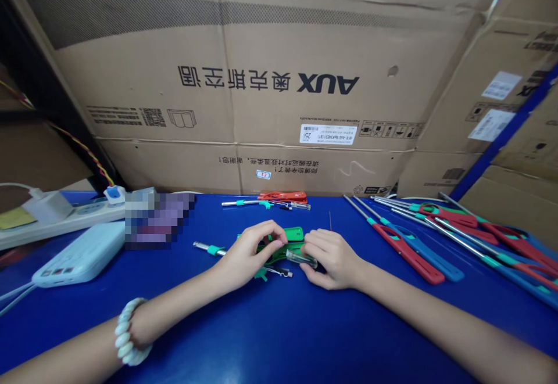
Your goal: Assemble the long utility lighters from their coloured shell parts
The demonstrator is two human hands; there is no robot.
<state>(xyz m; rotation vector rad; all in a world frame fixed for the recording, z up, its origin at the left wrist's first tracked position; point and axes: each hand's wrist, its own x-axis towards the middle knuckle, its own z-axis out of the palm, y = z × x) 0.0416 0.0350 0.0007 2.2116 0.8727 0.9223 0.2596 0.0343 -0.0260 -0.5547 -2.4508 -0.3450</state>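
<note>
Green lighter (291, 234), long axis crosswise, nozzle (201, 247) pointing left

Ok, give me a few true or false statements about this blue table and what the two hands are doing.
1. The left hand grips a green lighter body. True.
2. The right hand holds a small clear tube. True.
3. The long red and blue lighters lie on the person's left. False: they lie on the right side of the table.
4. The table is red. False: its surface is blue.
5. A beaded bracelet sits on the left wrist. True.
</note>
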